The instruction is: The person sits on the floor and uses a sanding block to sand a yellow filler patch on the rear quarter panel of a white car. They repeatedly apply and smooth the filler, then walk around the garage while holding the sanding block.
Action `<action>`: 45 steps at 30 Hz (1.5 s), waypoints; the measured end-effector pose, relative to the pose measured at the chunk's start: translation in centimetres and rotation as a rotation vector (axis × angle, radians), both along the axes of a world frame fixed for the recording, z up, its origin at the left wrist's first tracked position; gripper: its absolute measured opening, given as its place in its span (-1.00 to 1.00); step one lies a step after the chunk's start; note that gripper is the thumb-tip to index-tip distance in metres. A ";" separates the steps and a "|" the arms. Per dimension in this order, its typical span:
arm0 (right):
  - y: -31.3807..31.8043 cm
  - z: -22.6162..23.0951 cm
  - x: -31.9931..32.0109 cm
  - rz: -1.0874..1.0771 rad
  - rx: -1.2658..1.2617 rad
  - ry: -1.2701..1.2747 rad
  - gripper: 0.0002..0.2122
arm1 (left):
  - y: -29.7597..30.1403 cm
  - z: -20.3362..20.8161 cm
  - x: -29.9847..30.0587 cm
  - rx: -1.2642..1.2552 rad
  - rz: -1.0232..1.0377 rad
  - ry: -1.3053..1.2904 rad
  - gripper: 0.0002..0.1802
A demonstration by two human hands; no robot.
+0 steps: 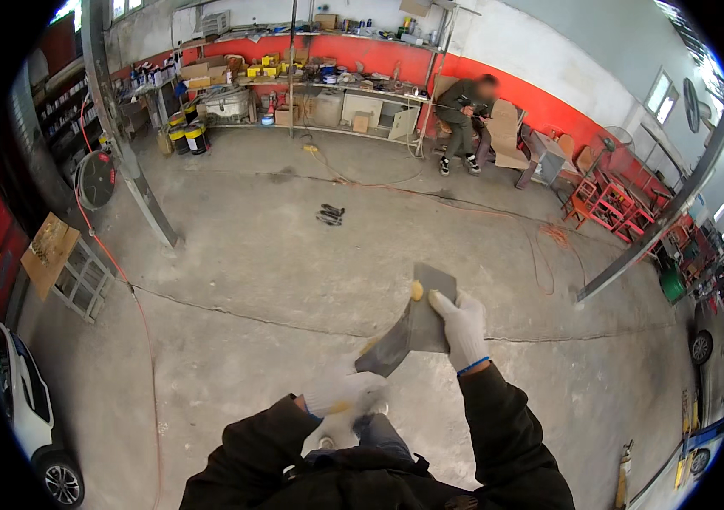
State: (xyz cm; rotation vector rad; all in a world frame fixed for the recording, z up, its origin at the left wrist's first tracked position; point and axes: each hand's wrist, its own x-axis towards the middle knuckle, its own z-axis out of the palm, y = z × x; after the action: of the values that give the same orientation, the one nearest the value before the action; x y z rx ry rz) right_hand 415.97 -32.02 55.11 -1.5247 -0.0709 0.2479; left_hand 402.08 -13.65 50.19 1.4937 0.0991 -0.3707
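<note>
My right hand (461, 327), in a white glove, grips a flat dark grey rectangular plate (432, 319), its thumb pressed on the front face. A yellowish lump (417, 291) sits at the plate's left edge. Next to the plate's lower left is a curved dark grey piece (389, 347) with a yellowish stain along its edge; whether the two are joined I cannot tell. My left hand (336, 393), also gloved and yellow-stained, is closed at the lower end of the curved piece. Its fingers are smeared by motion.
Several small black items (330, 214) lie on the concrete floor ahead. A person (466, 119) sits by the red wall, near cluttered shelves (336, 82). An orange hose (149, 340) runs along the left, beside a white car (22, 399). Metal posts (128, 140) stand on both sides.
</note>
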 end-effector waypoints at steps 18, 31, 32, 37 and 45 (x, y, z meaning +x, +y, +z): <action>11.9 -0.4 32.0 0.393 -0.025 -0.014 -0.73 | 8.2 -0.1 30.8 -0.154 0.135 0.038 -0.25; 23.9 -5.1 43.5 0.331 0.521 0.467 -0.77 | 18.7 -3.4 46.5 -0.952 0.210 -0.192 -0.13; 25.5 -5.4 44.3 0.278 0.533 0.465 -0.76 | 20.2 -3.5 48.1 -0.702 0.224 -0.140 -0.12; 31.6 -5.1 49.8 0.158 0.710 0.547 -0.73 | 25.8 -3.1 54.7 -0.514 0.470 -0.173 -0.19; 38.7 -8.2 58.3 -0.020 0.286 0.248 -0.76 | 35.2 -5.2 62.7 -0.306 0.775 -0.196 -0.40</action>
State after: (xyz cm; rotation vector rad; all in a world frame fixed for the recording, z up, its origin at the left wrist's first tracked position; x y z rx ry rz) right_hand 474.32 6.70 46.90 -1.2007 0.1022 0.3920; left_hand 464.79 21.53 45.03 1.0796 0.4291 0.3722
